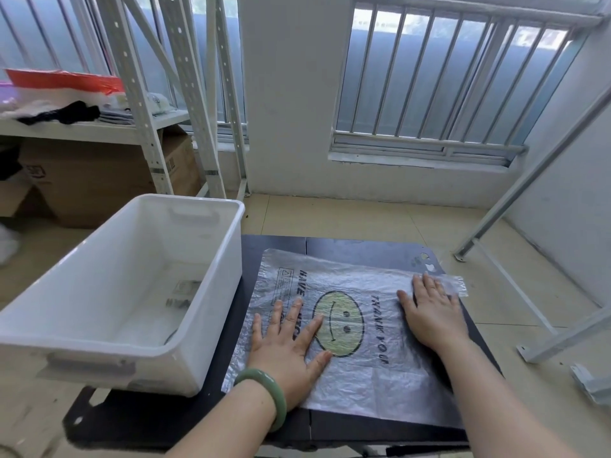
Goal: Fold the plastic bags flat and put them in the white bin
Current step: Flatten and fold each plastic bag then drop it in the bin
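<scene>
Plastic bag [380,368] spread flat on dark surface [363,249], white bin [211,292] at its 9 o'clock | left hand [287,345] and right hand [429,312] press it, fingers [296,312] straight, gripping nothing | step: smoothing before first fold | next: pinch an edge, fold across

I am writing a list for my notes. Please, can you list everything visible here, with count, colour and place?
bag: one, clear with yellow smiley, spread on table
bin: one, white, table's left side
folded bag: seemingly one, clear, inside bin
table: one, black, under bag and bin
rack: one, white, back left
boxes: at least two, brown, under rack
cloth: one, black, on rack
windows: two, barred, back wall
bracelet: one, green, left wrist
left hand: flat on bag
right hand: flat on bag
</scene>
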Available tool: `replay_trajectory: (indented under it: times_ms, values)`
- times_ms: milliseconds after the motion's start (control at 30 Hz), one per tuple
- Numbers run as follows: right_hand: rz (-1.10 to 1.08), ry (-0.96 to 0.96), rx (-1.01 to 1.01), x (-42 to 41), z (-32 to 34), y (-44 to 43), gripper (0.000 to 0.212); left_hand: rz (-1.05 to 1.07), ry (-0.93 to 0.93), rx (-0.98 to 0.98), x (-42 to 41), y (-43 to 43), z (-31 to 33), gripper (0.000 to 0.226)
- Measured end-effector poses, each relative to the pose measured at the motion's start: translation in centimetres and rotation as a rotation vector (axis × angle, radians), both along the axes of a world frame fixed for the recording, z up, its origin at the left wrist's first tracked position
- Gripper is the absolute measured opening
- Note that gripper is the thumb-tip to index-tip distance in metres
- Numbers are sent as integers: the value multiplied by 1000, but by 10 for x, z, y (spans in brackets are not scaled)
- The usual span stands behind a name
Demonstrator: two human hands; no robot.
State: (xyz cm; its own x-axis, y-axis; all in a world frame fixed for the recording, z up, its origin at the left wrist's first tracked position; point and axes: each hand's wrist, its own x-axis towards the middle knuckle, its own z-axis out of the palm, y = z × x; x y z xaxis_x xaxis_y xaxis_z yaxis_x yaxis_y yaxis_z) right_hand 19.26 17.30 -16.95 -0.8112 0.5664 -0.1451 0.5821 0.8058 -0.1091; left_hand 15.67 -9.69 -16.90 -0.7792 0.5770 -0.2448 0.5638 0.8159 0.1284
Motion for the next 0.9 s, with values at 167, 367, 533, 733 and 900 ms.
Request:
replay_trajectory:
  times_ms: [167,367,533,733,900]
  values:
    - [-240,144,-17,17,-2,15,64,-7,4,-12,-5,-4,0,62]
    - [-420,504,-374,36,11,29,67,-92,74,0,-5,4,20,50]
    - [-133,465,-188,34,15,21,67,-347,-87,86,45,33,31,59]
    - [244,235,-168,28,18,1,53,-416,-10,43,28,33,30,42]
    - [257,135,-40,40,24,-2,45,-285,46,99,12,16,32,53]
